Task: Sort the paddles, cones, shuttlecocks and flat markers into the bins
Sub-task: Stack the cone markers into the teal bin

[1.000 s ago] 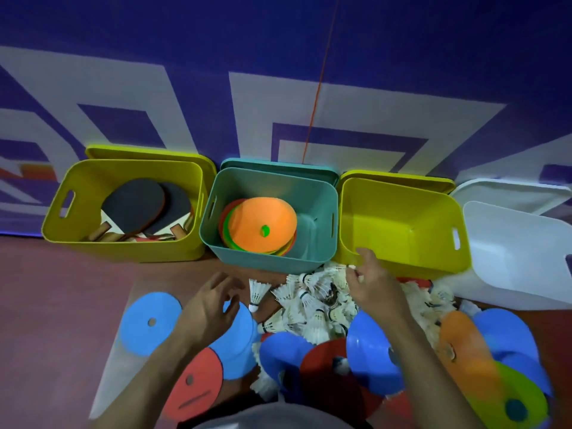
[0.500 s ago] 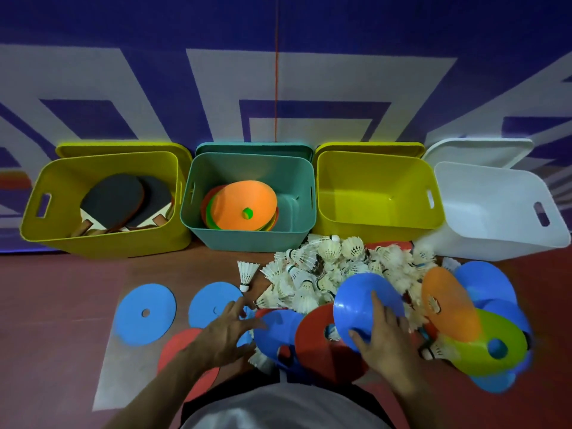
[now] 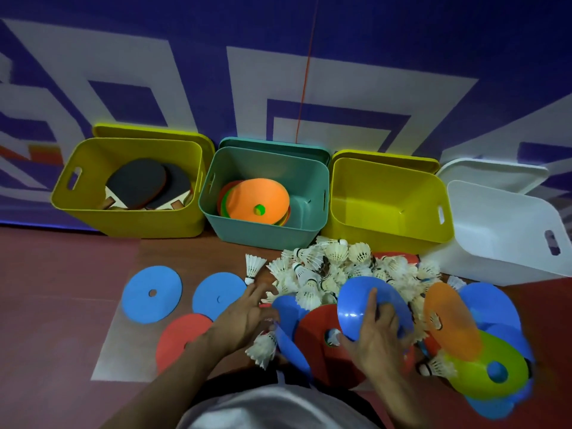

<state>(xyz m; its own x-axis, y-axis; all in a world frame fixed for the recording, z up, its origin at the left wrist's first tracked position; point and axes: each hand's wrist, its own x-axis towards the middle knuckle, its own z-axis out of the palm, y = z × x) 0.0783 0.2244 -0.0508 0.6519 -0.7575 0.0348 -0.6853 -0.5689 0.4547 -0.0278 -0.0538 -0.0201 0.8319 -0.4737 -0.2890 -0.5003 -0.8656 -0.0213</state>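
Right hand unchanged since half a second ago, fingers spread on blue cone, left hand spread by shuttlecock pile, four bins far: paddles bin, teal marker bin, three flat markers near left on floor.

There are no words, numbers, labels or brand names to read here — not on any of the things in view.
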